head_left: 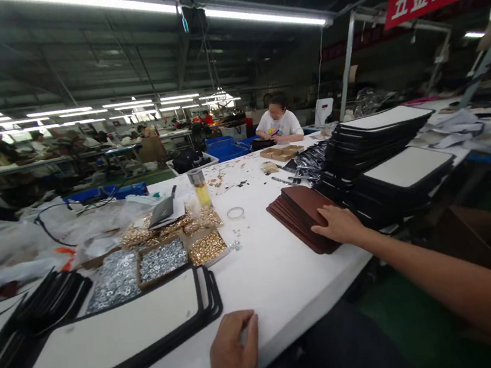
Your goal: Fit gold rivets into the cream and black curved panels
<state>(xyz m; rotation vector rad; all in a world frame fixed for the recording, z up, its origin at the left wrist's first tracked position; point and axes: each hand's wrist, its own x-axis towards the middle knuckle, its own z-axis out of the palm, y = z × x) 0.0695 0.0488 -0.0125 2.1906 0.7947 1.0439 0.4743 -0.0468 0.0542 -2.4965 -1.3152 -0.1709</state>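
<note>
My right hand (337, 223) reaches out and rests on a fanned stack of brown leather-like panels (305, 203), its fingers spread over the near right part of the top one. My left hand (233, 350) is at the table's front edge with fingers curled and thumb and forefinger close together; whether anything is inside them is hidden. Left of that hand lies a pile of white panels with black borders (124, 329). Beyond the pile, an open box holds silver metal washers (163, 259), and another holds small gold-coloured metal pieces (207, 247).
Tall stacks of black-edged panels (412, 166) stand at the right. A clear ring (235, 212) and a bottle of yellow liquid (201, 189) are on the white table (261, 267). Plastic bags (91, 224) crowd the left. A co-worker (280, 123) sits at the far end.
</note>
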